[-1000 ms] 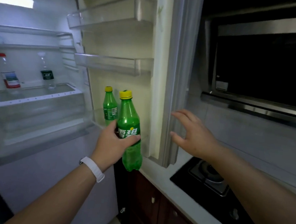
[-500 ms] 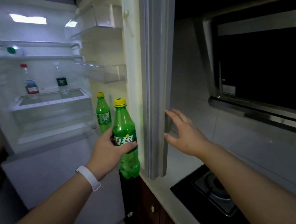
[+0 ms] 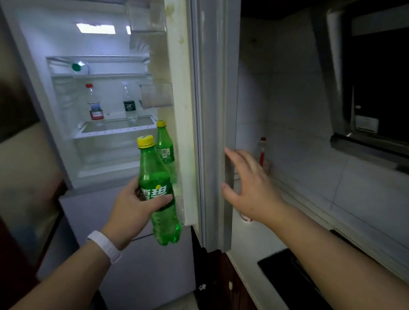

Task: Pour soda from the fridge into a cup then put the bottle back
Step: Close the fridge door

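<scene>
My left hand [image 3: 132,208] grips a green soda bottle [image 3: 158,195] with a yellow cap, held upright just outside the open fridge. A second green bottle [image 3: 164,147] stands behind it in the door's lower rack. The fridge door [image 3: 210,121] stands edge-on to me. My right hand [image 3: 249,187] is spread open against the door's outer face, fingers apart, holding nothing. A small part of a white cup with red print [image 3: 246,217] shows on the counter under my right wrist; the rest is hidden.
Inside the fridge, two clear bottles [image 3: 94,106] stand on a shelf and one lies on the shelf above. A red-capped bottle [image 3: 261,151] stands by the tiled wall. A white counter [image 3: 260,246] holds a black gas hob [image 3: 293,282]. A range hood [image 3: 384,94] hangs above.
The door has swung further toward shut, now edge-on. My left hand has drawn the bottle slightly out and down from the door rack. My right hand stays on the door's outer side.
</scene>
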